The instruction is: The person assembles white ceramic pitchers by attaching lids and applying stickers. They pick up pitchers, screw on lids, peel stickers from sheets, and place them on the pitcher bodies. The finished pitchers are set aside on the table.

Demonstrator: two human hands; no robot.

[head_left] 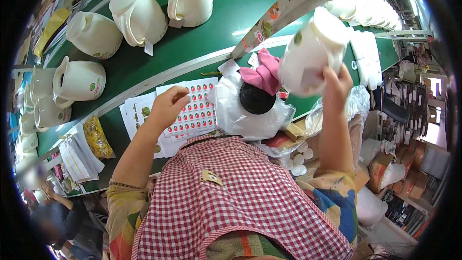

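My right hand (340, 83) is closed round the handle of a cream-white jug (303, 58), which is raised and tilted above the bench. A small green print shows on the jug's side. My left hand (169, 107) hovers at the edge of a sheet of red and green round stickers (197, 110), fingers curled together; whatever they pinch, if anything, is too small to make out. Between my hands lie a clear plastic bag (228, 103), a round black lid-like piece (257, 98) and a crumpled pink cloth (264, 72).
Several finished-looking jugs (139, 17) stand on the green bench (240, 0) at the far left. A white post (284, 7) slants across the far side. Yellow material in a bag (97, 137) lies at left, white discs (299, 159) at right. Another person (57, 221) is at lower left.
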